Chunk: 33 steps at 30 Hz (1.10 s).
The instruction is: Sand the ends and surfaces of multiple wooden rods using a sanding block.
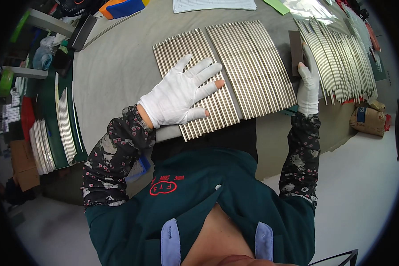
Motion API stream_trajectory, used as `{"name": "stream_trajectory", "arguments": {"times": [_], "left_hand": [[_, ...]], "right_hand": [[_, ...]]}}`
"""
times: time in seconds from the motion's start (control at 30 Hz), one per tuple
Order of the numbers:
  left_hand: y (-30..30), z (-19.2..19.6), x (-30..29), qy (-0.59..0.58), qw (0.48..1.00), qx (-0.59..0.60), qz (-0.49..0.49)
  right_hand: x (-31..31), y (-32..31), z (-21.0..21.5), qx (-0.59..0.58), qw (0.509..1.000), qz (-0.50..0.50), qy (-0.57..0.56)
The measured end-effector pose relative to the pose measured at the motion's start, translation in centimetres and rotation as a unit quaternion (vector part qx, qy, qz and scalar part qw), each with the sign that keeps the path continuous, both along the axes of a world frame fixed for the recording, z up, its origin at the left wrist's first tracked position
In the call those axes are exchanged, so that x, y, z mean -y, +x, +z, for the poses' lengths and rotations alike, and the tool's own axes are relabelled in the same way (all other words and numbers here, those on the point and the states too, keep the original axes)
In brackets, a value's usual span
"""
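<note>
My left hand [177,91], in a white glove with some fingertips bare, lies spread on a row of silvery metal rods [226,113] set side by side. A second row of similar rods [252,66] lies just to its right, a narrow gap between them. My right hand [309,84], gloved the same way, grips a flat, dark brown-grey rectangular piece [295,51], thumb on its near face. That piece stands between the second row and a looser bundle of thin metal rods [337,62] at the right. What the piece is made of I cannot tell.
The grey table [115,62] carries the rods, with a printed paper sheet [215,4] at its far edge. A blue and orange object [122,9] sits at the far left. More rods [65,128] rest on a green surface at left. A brown sack [369,119] is at right.
</note>
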State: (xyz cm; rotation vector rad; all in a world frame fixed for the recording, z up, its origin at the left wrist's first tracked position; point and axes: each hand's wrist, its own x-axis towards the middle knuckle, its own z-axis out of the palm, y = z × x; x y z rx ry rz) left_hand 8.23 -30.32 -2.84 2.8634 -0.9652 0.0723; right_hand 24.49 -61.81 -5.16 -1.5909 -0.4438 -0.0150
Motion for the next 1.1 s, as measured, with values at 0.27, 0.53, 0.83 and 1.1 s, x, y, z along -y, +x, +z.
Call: {"name": "stream_trajectory", "arguments": {"times": [0.27,0.53,0.83,1.1], "left_hand": [[0.18,0.10,0.36,-0.008,1.000,-0.002,-0.005],[0.13,-0.06,0.10,-0.014,1.000,-0.002,-0.004],[0.08,0.03,0.03,-0.027,1.000,-0.004,-0.005],[0.31,0.10,0.35,-0.016,1.000,0.001,-0.001]], "right_hand": [[-0.18,-0.23,0.11,-0.001,1.000,-0.007,-0.011],[-0.12,0.00,-0.07,0.011,1.000,-0.008,-0.020],[-0.21,-0.16,0.26,0.014,1.000,-0.006,-0.025],[-0.42,-0.12,0.24,0.020,0.998,-0.012,-0.050]]}}
